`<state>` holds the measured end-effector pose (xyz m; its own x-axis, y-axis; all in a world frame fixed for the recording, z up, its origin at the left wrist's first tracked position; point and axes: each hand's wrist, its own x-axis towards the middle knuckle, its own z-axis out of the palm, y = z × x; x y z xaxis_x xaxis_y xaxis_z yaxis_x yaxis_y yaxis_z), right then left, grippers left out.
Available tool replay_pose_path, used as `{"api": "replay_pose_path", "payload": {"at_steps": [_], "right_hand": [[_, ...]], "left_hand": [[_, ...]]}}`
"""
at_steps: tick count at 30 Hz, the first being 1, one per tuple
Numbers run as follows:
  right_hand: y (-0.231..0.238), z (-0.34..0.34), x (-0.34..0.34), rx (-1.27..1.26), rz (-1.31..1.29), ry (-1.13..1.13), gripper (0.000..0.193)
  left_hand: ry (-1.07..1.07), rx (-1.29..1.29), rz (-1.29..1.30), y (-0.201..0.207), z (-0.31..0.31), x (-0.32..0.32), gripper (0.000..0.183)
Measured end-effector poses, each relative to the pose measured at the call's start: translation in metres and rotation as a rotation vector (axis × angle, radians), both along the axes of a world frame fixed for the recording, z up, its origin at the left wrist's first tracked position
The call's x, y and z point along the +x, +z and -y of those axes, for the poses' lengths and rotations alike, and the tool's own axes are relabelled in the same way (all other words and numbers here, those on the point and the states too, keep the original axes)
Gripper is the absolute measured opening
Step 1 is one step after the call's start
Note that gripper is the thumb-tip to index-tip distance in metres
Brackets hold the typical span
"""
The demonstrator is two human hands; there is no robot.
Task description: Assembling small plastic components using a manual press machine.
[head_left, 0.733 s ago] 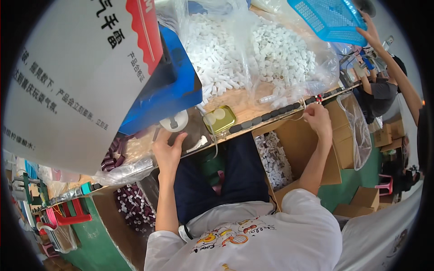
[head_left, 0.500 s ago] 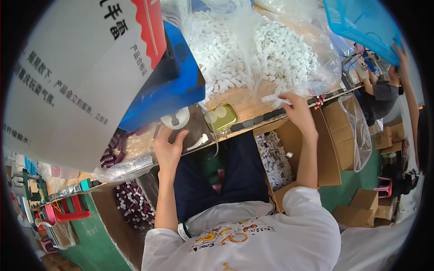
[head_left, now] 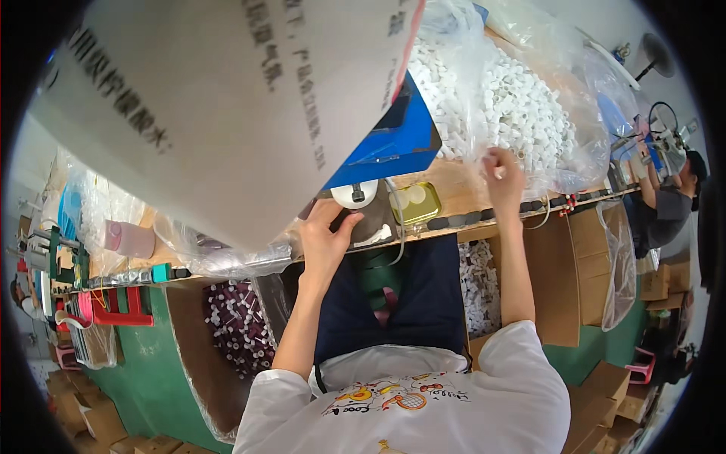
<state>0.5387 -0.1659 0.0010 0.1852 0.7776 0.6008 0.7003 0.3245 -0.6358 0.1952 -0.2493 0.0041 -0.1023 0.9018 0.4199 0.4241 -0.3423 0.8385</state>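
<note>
My left hand [head_left: 327, 233] is at the table's edge, thumb and fingers bent toward each other, just in front of a white round part [head_left: 354, 195] under a blue machine [head_left: 397, 144]. Whatever is between its fingertips cannot be made out. My right hand [head_left: 504, 185] is raised at the near edge of a heap of small white plastic pieces [head_left: 529, 113], fingers curled around a small white plastic piece [head_left: 499, 173]. A yellow-green tray [head_left: 431, 200] with pale round discs lies between my hands. A large printed white sheet [head_left: 249, 113] hides much of the machine.
Below the table, a left carton [head_left: 185, 318] holds maroon pieces with white ends; a right carton [head_left: 548, 280] stands beside loose white pieces [head_left: 478, 291]. Clear plastic bagging [head_left: 473, 113] crosses the heap. A pink container [head_left: 127, 238] stands at left. Another person [head_left: 665, 204] works at far right.
The view has shifted, moving the scene rightward. My right hand has drawn its fingers in and turned upward beside the heap. My left hand remains by the white round part.
</note>
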Motion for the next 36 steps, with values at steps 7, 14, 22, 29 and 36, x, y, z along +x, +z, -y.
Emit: {"api": "replay_pose_path", "payload": {"at_steps": [7, 14, 22, 29, 36], "right_hand": [[-0.014, 0.026, -0.098, -0.029, 0.342, 0.454, 0.021], [0.025, 0.048, -0.170, -0.008, -0.373, 0.499, 0.016], [0.017, 0.049, -0.184, 0.304, 0.128, 0.698, 0.028], [0.008, -0.018, -0.089, -0.276, 0.048, 0.167, 0.026], [-0.023, -0.035, -0.091, -0.237, 0.339, 0.166, 0.022]], "left_hand": [[-0.021, -0.051, 0.040, 0.002, -0.008, -0.005, 0.028], [-0.006, -0.118, -0.083, -0.009, -0.009, -0.010, 0.029], [0.080, 0.031, -0.117, -0.023, -0.004, -0.006, 0.025], [0.018, -0.069, 0.127, -0.004, 0.019, -0.009, 0.074], [-0.027, -0.167, -0.019, -0.003, -0.007, -0.008, 0.042]]}}
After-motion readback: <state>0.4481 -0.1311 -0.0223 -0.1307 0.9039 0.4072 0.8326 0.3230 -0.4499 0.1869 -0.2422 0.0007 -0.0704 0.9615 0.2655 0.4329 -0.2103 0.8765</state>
